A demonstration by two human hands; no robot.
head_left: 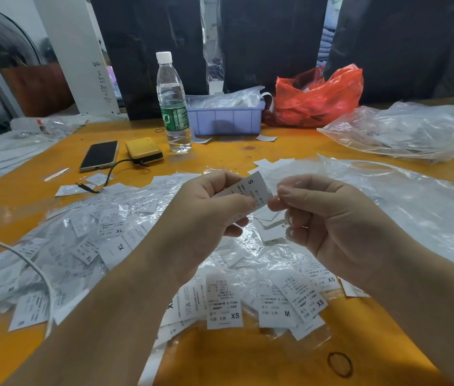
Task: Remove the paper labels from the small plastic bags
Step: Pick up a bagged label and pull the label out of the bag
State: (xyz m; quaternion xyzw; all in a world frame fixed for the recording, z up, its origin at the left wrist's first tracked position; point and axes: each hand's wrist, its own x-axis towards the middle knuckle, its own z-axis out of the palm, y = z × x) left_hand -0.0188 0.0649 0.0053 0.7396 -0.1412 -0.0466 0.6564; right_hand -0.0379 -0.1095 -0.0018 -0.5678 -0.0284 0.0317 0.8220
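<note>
My left hand (pixel 209 207) pinches a white paper label (pixel 251 188) marked S, held above the table between thumb and fingers. My right hand (pixel 323 215) is curled close beside it, its thumb and forefinger pinching the label's right edge, where a thin clear plastic bag (pixel 292 181) shows faintly over the fingers. Below both hands lies a wide heap of small clear bags with labels (pixel 114 240), sizes XL, XS and M readable. Whether the held label is inside its bag or out of it, I cannot tell.
On the orange table (pixel 237 355) stand a water bottle (pixel 174 107), a purple bin (pixel 226 118), a red plastic bag (pixel 318 98), a phone (pixel 99 156) and a yellow power bank (pixel 144 150). Large clear plastic sheets (pixel 404 129) lie right. A white cable (pixel 25 260) crosses left.
</note>
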